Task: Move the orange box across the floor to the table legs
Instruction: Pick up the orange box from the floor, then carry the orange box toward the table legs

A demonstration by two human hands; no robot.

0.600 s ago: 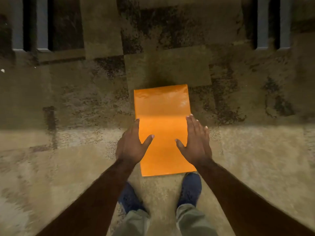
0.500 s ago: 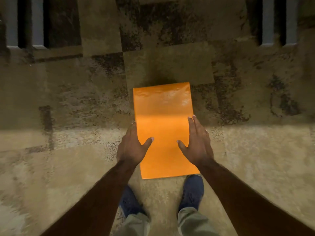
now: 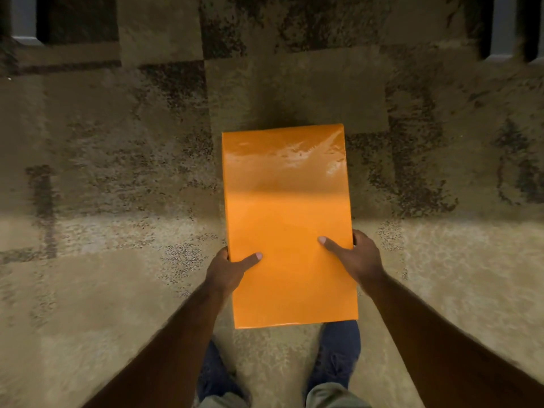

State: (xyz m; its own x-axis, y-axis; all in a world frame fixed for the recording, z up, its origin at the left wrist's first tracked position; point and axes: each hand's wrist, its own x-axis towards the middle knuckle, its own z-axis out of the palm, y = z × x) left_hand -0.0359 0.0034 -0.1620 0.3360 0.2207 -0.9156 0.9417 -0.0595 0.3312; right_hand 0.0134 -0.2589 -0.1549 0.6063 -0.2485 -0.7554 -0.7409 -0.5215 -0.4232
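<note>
A glossy orange box (image 3: 287, 207), long and rectangular, fills the middle of the view above the patterned carpet. My left hand (image 3: 228, 270) grips its left side, thumb lying on the top face. My right hand (image 3: 357, 259) grips its right side the same way, fingers hidden behind the edge. The box looks larger and nearer than before; whether it touches the carpet I cannot tell. Grey table legs (image 3: 25, 20) stand at the far top left, and another grey table leg (image 3: 502, 25) at the far top right.
Brown and beige patterned carpet (image 3: 117, 260) covers the floor all around. My two dark blue shoes (image 3: 338, 354) stand just under the near end of the box. The far strip near the legs lies in shadow.
Both hands went from lying flat beside and on the box to clasping its sides. The box now appears bigger and closer to the camera, its near end over my shoes.
</note>
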